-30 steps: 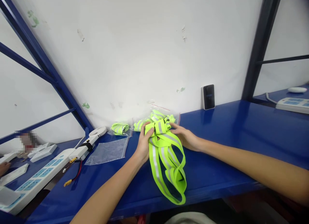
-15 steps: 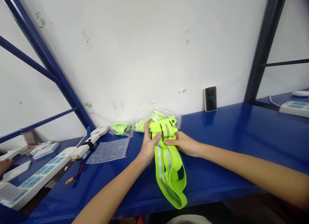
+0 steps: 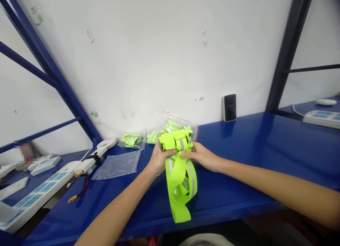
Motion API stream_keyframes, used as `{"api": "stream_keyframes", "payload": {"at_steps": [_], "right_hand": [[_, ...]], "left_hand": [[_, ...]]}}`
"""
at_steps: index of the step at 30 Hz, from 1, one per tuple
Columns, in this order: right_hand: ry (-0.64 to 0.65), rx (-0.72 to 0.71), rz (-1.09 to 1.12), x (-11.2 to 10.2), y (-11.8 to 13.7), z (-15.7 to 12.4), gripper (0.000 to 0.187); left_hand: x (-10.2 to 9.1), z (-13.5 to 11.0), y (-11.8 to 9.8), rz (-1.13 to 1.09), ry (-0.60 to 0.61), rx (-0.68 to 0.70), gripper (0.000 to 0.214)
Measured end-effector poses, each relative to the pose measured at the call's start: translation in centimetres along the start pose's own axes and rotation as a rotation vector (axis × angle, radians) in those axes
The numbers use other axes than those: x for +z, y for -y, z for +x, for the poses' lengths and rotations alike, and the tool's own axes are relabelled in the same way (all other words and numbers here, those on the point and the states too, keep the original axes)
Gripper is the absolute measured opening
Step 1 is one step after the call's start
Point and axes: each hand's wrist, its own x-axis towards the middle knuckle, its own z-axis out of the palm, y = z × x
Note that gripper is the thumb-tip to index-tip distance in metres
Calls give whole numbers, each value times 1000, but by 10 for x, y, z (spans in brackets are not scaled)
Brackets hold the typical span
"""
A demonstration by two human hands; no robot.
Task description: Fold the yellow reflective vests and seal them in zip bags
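A neon yellow reflective strap bundle (image 3: 183,178) with silver stripes is held up above the blue table's front part. Its upper portion is folded into a flat pack with black edging, and loose loops hang below. My left hand (image 3: 160,157) grips the pack's left side, thumb across the front. On the other side my right hand (image 3: 200,155) pinches it, thumb in front, the other fingers mostly hidden behind. Beyond the hands lie bagged neon straps (image 3: 156,135) in clear plastic, partly covered by the held bundle. An empty-looking zip bag (image 3: 117,165) lies flat to the left.
Another small bagged strap (image 3: 131,140) rests near the wall. Left of it are a white handheld fan (image 3: 106,143), a cable with yellow connectors (image 3: 79,189) and a long power strip (image 3: 44,189). A black-faced device (image 3: 230,107) leans on the wall at right.
The hanging loops have swung and turned, now shorter and further left. The folded pack has tilted flatter between both hands. At far left, the other person's hand has left view.
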Motion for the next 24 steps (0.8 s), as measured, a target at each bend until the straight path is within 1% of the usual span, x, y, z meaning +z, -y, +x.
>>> {"api": "stream_keyframes", "payload": {"at_steps": [2,4,7,10,12,14,16,18,21,24], "right_hand": [[-38,55,55,-1,3,-1,40],[-51,81,90,-3,5,-1,38],[32,92,134,-7,8,-2,42],[131,94,174,-9,11,-3,54],[161,92,195,-9,13,-4,62],[182,85,232,-7,16,-6,65],[212,72,290,-5,17,-6,56],[218,57,335,-4,17,-6,45],[139,47,319,-4,15,-3,35],[89,36,276,-5,12,-2,35]], "left_hand": [[-3,-1,-3,5,17,-18,58],[-6,-1,-4,16,39,-45,59],[-9,0,-6,37,69,-50,59],[-11,1,-7,67,69,-20,61],[-13,1,-7,99,47,-6,60],[-14,1,-7,149,31,7,55],[-16,3,-6,217,32,52,48],[-17,5,-3,292,46,133,40],[-17,8,2,376,68,223,34],[-18,6,0,413,121,235,34]]}}
